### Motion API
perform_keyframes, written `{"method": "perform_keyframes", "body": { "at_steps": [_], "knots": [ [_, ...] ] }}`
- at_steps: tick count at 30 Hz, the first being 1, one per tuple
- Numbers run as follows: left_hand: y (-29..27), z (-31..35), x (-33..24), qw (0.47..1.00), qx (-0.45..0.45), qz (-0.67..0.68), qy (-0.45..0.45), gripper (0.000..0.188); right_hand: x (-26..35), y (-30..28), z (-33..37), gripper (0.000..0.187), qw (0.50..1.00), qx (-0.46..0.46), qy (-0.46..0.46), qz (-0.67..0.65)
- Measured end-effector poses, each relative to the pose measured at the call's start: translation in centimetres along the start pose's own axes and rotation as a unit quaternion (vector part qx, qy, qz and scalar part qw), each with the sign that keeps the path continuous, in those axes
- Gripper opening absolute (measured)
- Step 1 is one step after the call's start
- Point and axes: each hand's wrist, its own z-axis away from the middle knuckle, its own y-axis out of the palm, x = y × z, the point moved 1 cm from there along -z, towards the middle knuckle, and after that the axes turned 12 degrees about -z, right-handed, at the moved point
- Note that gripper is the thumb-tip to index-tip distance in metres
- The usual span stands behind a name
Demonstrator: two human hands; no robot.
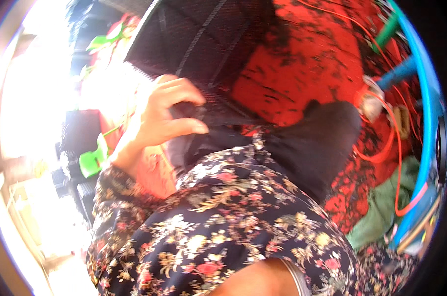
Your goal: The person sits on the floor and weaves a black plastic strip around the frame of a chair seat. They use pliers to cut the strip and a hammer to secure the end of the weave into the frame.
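Left hand (159,113): raised in front of the body, palm turned down, fingers curled toward the right with the thumb opposed below them. A moderate gap stands between fingertips and thumb. A dark rounded patch (186,109) shows in that gap; whether it is a held object or background cannot be determined. Right hand: outside the view, condition cannot be told.

Nearest item: a large black woven panel with pale ribbed seams (184,44), upper centre, just beyond the left hand. Contact between the two cannot be confirmed; the hand is blurred.

Handling, in this inspector's judgement: a steady wrist and an even, opposed pinch would serve best. Any hold on the panel is better taken at a seam than on the loose weave, with the second hand supporting the far side. The loose black floral sleeve (117,197) should be kept off the work.

Surroundings: the wearer's dark trousers (317,143) lie close on the near side, limiting room for the hands. Beyond is a red floor with dark flaking patches (307,64). At right, a looped orange cord (406,212) presents a snagging risk, near a crumpled grey-green cloth (386,207) and a curved blue rim (425,74). At left stand a bright green plastic piece (89,163) and a black block (80,130); strong glare obscures detail there.
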Motion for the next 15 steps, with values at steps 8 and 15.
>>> {"method": "perform_keyframes", "body": {
  "at_steps": [8,15],
  "knots": [
    [0.0,-0.7,0.0,0.999,0.003,0.025,0.032,0.045,-3.1,0.1,-1.0,0.06,0.998,0.044,0.046,0.015],
    [-0.2,-0.1,0.1,0.997,0.007,0.067,0.027,0.032,-6.5,-11.5,-2.0,0.06,0.992,0.001,0.123,-0.019]
  ]
}}
